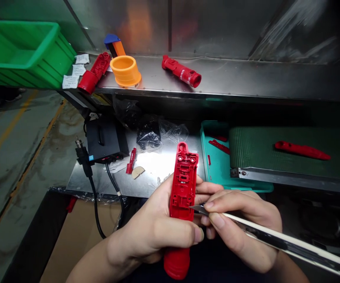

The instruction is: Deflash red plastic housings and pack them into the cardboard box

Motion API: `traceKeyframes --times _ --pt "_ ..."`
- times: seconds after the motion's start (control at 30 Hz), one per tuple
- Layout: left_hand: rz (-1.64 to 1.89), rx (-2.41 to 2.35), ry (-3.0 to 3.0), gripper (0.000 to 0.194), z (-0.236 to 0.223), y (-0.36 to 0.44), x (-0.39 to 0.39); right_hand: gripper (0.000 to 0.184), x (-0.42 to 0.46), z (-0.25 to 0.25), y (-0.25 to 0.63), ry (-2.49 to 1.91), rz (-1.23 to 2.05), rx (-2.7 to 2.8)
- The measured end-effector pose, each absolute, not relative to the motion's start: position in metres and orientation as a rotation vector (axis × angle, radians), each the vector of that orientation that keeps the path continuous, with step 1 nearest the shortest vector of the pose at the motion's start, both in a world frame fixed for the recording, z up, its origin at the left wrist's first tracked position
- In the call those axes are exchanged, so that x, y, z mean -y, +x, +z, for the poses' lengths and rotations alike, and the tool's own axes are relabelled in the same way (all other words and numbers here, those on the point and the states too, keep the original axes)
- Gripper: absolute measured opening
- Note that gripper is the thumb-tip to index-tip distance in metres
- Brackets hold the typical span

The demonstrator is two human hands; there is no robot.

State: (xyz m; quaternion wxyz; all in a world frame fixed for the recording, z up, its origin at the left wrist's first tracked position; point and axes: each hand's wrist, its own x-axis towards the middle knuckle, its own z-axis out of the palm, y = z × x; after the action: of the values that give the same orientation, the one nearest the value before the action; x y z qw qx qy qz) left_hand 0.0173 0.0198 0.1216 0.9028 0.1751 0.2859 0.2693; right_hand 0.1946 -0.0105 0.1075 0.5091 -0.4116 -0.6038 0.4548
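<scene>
Red housing: toward 6 o'clock from the view's centre, lengthwise from 12 to 6, hollow side facing up; origin for the directions below.
Left hand: gripping the red housing, thumb across the lower front, fingers curled behind and showing at 3 o'clock.
Right hand: pinching the knife between thumb and forefinger, close to the blade.
Blade: tip at the red housing's 3 o'clock edge; cannot tell whether touching.
Belt: at 2 o'clock, with 1 red strip on top.
Teal tray: between 1 and 2 o'clock, partly under the belt.
Shelf: red tube at 12 o'clock, orange ring at 11.
Black box: at 10 o'clock, near a small red piece.
</scene>
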Motion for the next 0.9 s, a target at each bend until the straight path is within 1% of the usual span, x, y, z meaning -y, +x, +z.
traceKeyframes --times 0.1,0.3,0.53,0.63,0.73,0.9 --pt "0.564 -0.590 0.360 0.056 0.120 0.016 -0.018 0.032 0.011 0.107 0.194 -0.994 1.103 1.447" --pt "0.551 -0.580 0.375 0.053 0.119 0.015 -0.016 0.029 0.015 0.107 0.194 -1.007 1.129 1.415" --pt "0.546 -0.636 0.372 0.059 0.125 0.016 -0.014 0.025 0.022 0.107 0.195 -1.007 1.218 1.340" --pt "0.543 -0.629 0.395 0.055 0.126 0.015 -0.013 0.024 0.024 0.105 0.196 -0.993 1.223 1.336" --pt "0.547 -0.612 0.404 0.052 0.125 0.014 -0.012 0.024 0.026 0.103 0.196 -0.984 1.235 1.324" --pt "0.563 -0.628 0.401 0.054 0.125 0.015 -0.010 0.029 0.025 0.105 0.195 -0.959 1.223 1.327"
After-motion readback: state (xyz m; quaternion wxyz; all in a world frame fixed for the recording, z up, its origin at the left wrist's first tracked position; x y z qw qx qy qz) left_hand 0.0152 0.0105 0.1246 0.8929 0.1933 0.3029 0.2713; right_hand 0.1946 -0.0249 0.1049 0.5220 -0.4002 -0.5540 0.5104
